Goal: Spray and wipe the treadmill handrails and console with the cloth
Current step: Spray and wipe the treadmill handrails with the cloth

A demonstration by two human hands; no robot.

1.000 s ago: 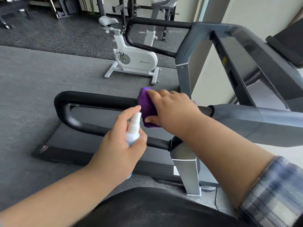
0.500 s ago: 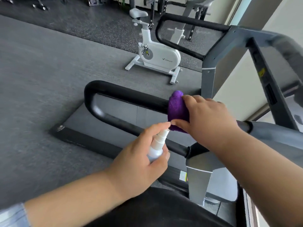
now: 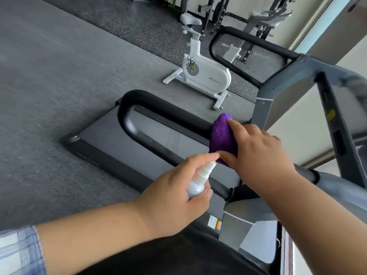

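On the near treadmill handrail, head view only: right hand (image 3: pixel 258 153) presses a bunched purple microfibre cloth (image 3: pixel 222 135) against the black padded tubular handrail loop (image 3: pixel 151 104). Right grip: fingers draped over the top of the cloth, thumb under its lower edge, so the cloth is pinched and held to the bar. Cloth sits on the upper run of the loop, close to where the loop meets the grey metal treadmill upright (image 3: pixel 264 108).

Left hand (image 3: pixel 172 197) is wrapped round a small white plastic spray bottle (image 3: pixel 59 183)... correction: bottle (image 3: pixel 195 185). Left grip: fingers curled on the bottle body, index finger on top of the pump head. Nozzle points up and right, just beside the cloth's lower edge and the right thumb, nearly touching.

Key relation: handrail's long axis runs from the cloth out and left toward the rounded end of the loop, away from the upright. Right hand is already on the bar, so it is the nearer one for wiping; likely stroke is along that axis toward the bend. Lower run of the loop passes under the left hand.

Console: not clearly in frame, judged not yet reached.

White exercise bike (image 3: pixel 204 74) stands on the grey floor beyond, well apart.
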